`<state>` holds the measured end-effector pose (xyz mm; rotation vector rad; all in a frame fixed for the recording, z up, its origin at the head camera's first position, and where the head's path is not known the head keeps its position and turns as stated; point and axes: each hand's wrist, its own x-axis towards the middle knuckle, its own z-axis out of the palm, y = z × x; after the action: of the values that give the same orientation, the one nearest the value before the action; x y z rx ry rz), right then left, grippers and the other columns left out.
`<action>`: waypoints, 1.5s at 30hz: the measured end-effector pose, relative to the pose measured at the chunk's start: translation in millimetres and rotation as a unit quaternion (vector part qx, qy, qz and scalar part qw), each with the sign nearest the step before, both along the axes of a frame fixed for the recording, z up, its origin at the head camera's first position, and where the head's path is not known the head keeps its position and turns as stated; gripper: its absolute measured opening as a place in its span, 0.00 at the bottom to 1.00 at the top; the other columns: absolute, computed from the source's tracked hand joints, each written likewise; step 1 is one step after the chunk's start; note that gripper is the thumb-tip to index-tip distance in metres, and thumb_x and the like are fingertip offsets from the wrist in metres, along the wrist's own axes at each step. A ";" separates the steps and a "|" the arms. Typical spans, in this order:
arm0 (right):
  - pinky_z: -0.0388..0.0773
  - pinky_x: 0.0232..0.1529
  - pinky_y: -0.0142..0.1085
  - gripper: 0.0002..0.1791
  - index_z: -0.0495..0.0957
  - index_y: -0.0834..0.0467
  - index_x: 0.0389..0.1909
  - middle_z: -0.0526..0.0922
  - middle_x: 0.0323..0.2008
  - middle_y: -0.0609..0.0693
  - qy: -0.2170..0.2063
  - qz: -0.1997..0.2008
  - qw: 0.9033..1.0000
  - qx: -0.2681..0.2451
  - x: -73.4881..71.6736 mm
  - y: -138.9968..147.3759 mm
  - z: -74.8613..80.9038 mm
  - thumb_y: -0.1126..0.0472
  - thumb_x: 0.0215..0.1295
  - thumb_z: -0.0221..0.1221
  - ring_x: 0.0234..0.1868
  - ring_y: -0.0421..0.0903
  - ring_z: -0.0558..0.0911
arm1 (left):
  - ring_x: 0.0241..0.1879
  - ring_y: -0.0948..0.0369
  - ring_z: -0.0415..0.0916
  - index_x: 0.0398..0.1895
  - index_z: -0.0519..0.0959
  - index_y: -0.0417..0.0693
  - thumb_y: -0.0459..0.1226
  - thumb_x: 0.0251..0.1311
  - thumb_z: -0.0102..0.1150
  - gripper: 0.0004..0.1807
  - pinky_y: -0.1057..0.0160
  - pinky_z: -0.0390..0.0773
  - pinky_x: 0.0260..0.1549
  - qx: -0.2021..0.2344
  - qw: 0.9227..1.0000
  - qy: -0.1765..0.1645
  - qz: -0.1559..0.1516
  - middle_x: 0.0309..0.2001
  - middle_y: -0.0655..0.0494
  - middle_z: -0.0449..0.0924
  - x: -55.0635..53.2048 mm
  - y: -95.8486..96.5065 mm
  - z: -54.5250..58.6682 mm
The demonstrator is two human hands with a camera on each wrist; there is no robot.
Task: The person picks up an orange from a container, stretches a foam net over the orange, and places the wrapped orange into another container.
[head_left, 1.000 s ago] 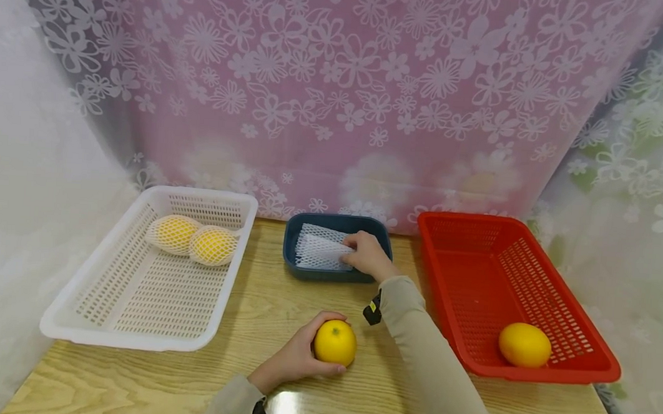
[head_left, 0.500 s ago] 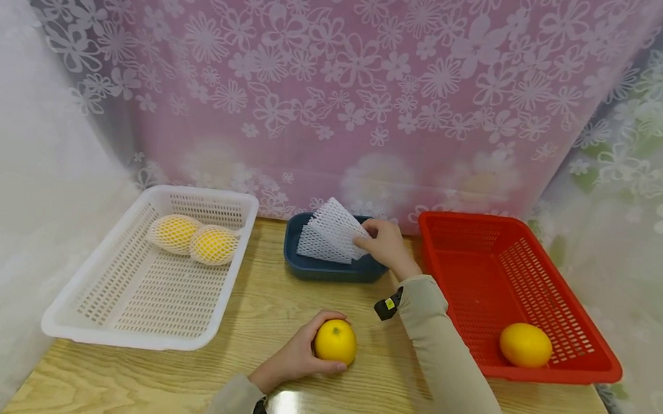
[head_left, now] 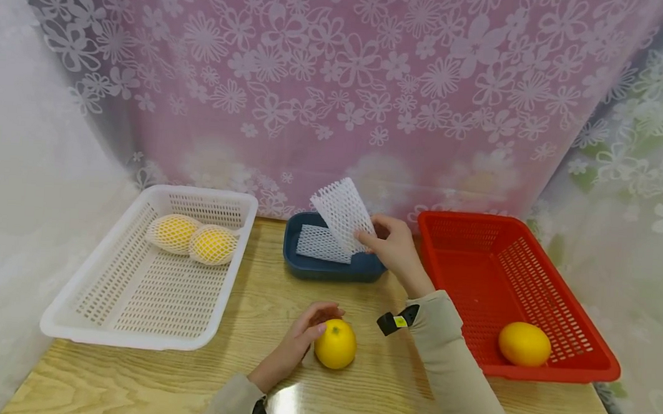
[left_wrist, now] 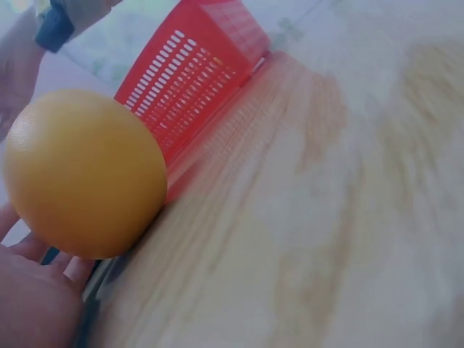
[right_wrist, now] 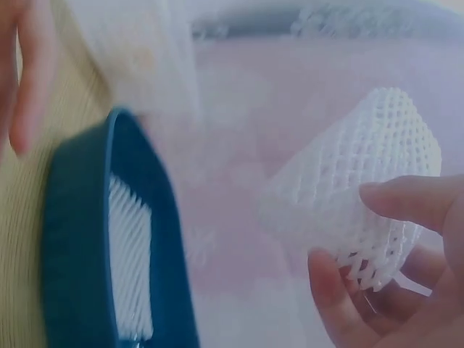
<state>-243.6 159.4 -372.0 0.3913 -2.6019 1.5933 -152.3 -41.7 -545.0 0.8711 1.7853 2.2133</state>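
Note:
My right hand point(head_left: 395, 248) pinches a white foam fruit net point(head_left: 343, 214) by its near end, thumb on one side and fingers on the other. The net hangs tilted above the dark blue bin point(head_left: 333, 273), where another foam net point(head_left: 322, 244) lies flat. In the right wrist view the held net point(right_wrist: 348, 174) looks slightly spread at its gripped end. On the table stands a round yellow fruit point(head_left: 335, 345). My left hand point(head_left: 296, 339) is at its left side, fingers loosely extended behind it and thumb near its top; the left wrist view shows the fruit point(left_wrist: 85, 174) beside the fingers.
A white basket point(head_left: 127, 340) at left holds two netted yellow fruits point(head_left: 213, 245). At right is a red basket point(head_left: 476, 289) with one bare yellow fruit point(head_left: 524, 344). A pink flowered curtain point(head_left: 337, 107) hangs behind the wooden table point(head_left: 246, 327).
My right hand has lifted one foam net out of the blue bin and drawn it up and rightward. The left hand has loosened its hold on the fruit, which stays in place.

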 end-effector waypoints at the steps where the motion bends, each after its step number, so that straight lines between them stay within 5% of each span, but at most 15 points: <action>1: 0.82 0.36 0.41 0.14 0.82 0.59 0.47 0.83 0.39 0.55 0.000 0.004 1.000 -0.013 4.7 -0.7 2.0 0.56 0.65 0.66 0.35 0.55 0.79 | 0.65 0.38 0.64 0.68 0.58 0.24 0.32 0.74 0.39 0.25 0.65 0.65 0.64 0.010 1.000 0.003 0.008 0.63 0.27 0.65 -0.1 -0.1 1.8; 6: 0.83 0.38 0.40 0.16 0.81 0.59 0.51 0.82 0.44 0.55 -0.005 0.031 0.997 -0.068 26.5 -2.5 9.7 0.56 0.65 0.66 0.41 0.55 0.79 | 0.60 0.35 0.67 0.63 0.65 0.23 0.32 0.74 0.39 0.22 0.55 0.68 0.63 0.036 0.998 0.002 0.058 0.59 0.21 0.67 -0.7 -2.6 17.3; 13: 0.83 0.41 0.41 0.15 0.79 0.63 0.53 0.81 0.47 0.57 -0.009 0.075 0.991 -0.113 48.0 -1.8 7.9 0.66 0.66 0.62 0.43 0.54 0.79 | 0.48 0.48 0.77 0.57 0.74 0.30 0.34 0.74 0.46 0.16 0.61 0.78 0.48 0.013 0.991 0.004 0.135 0.51 0.31 0.77 -2.8 -12.6 52.5; 18: 0.82 0.46 0.38 0.21 0.76 0.68 0.58 0.79 0.53 0.62 -0.004 0.109 0.985 -0.135 62.9 -4.5 -2.6 0.73 0.63 0.58 0.47 0.55 0.78 | 0.35 0.56 0.77 0.55 0.74 0.29 0.35 0.76 0.42 0.18 0.66 0.79 0.34 0.073 0.993 -0.055 0.081 0.45 0.40 0.80 -1.9 -19.1 82.2; 23: 0.81 0.48 0.40 0.21 0.76 0.69 0.57 0.79 0.53 0.65 0.023 0.144 0.981 -0.128 79.3 -10.1 -15.4 0.76 0.61 0.58 0.46 0.56 0.79 | 0.38 0.59 0.78 0.56 0.75 0.43 0.39 0.78 0.40 0.16 0.65 0.80 0.40 0.092 0.988 -0.127 0.006 0.46 0.51 0.79 3.9 -23.6 103.6; 29: 0.79 0.50 0.36 0.16 0.79 0.68 0.50 0.81 0.46 0.57 0.064 0.164 0.976 -0.125 93.1 -16.9 -35.8 0.76 0.60 0.58 0.45 0.48 0.78 | 0.44 0.57 0.77 0.64 0.68 0.33 0.38 0.77 0.46 0.20 0.61 0.80 0.44 0.015 0.995 -0.100 -0.018 0.54 0.48 0.75 11.6 -20.4 106.1; 35: 0.78 0.46 0.35 0.12 0.79 0.67 0.45 0.78 0.42 0.49 0.083 0.177 0.967 -0.161 100.5 -18.8 -49.1 0.77 0.60 0.59 0.43 0.45 0.76 | 0.39 0.59 0.78 0.64 0.66 0.30 0.36 0.74 0.50 0.22 0.59 0.80 0.40 -0.039 0.995 -0.086 -0.037 0.52 0.45 0.75 17.9 -16.8 101.9; 45: 0.79 0.47 0.31 0.26 0.68 0.73 0.62 0.78 0.51 0.55 -0.008 0.165 0.959 -0.232 111.4 -16.8 -63.1 0.72 0.64 0.61 0.47 0.42 0.79 | 0.46 0.55 0.76 0.59 0.74 0.35 0.37 0.70 0.57 0.19 0.62 0.78 0.44 -0.100 0.993 -0.067 -0.008 0.51 0.43 0.78 23.6 -16.7 100.8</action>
<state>-132.2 142.6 -435.1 0.7988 -2.1466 2.2409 -128.7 -58.4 -444.2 0.6768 1.8881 1.9879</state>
